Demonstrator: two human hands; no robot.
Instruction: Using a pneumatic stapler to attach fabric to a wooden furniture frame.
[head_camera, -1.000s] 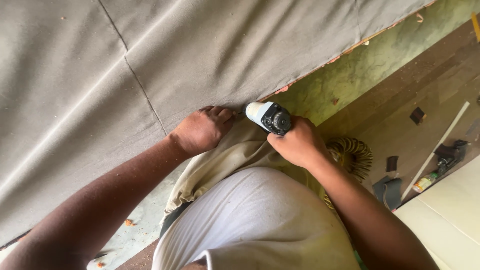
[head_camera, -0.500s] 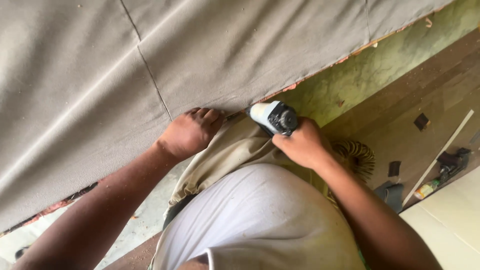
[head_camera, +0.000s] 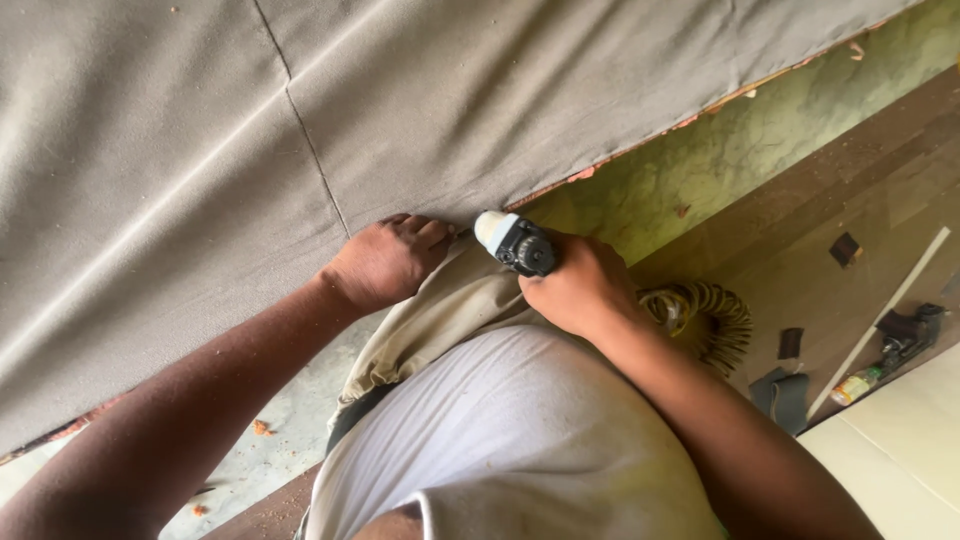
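A large grey fabric-covered panel (head_camera: 300, 130) with a stitched seam fills the upper left. My left hand (head_camera: 385, 262) presses and pinches the fabric at the panel's lower edge, fingers curled over it. My right hand (head_camera: 575, 290) grips a pneumatic staple gun (head_camera: 515, 243) with a white and black head, its nose set against the same fabric edge just right of my left hand. A yellow coiled air hose (head_camera: 705, 315) trails behind my right wrist.
A strip of wooden frame edge (head_camera: 640, 150) shows under the fabric. Green cracked floor (head_camera: 740, 150) and brown wood boards (head_camera: 860, 190) lie to the right, with dark fabric scraps (head_camera: 845, 248), a thin white strip (head_camera: 880, 320), a tool (head_camera: 900, 340) and a cream board (head_camera: 900, 450).
Both hands and the staple gun have stayed together at the fabric edge; the view shifted slightly, and the gun sits a little lower and closer to my left hand.
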